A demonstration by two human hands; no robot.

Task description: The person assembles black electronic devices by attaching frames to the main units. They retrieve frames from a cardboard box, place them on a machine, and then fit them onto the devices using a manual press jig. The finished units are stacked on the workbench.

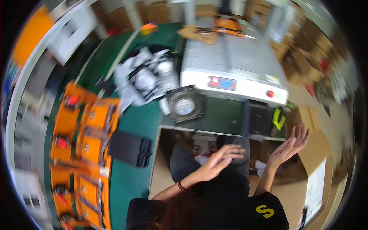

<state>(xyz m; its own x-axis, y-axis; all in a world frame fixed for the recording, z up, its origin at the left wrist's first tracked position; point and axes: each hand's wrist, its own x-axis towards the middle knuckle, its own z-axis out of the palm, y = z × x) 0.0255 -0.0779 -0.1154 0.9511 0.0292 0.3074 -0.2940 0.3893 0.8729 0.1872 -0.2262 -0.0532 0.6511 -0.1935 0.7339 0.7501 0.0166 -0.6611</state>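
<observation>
My left hand (220, 163) is raised over my lap, fingers stretched out and slightly blurred, with nothing in it. Off to the right, my right hand (289, 147) is held up palm inward beside a cardboard box, its fingers apart and no object in them. Yellow-green handled cutters or pliers (278, 119) lie just beyond that hand, beside a dark flat block (260, 117). On the bench edge ahead of my left hand sits a black square part with a ringed round middle (185, 105), resembling a cooling fan.
A grey machine (234, 57) with a white front, small screen and red button stands ahead. Crumpled plastic bags (142, 80) lie left of it. Stacked black flat pieces (131, 149) and orange fixtures (90, 149) occupy the left bench. A cardboard box (316, 149) stands at right.
</observation>
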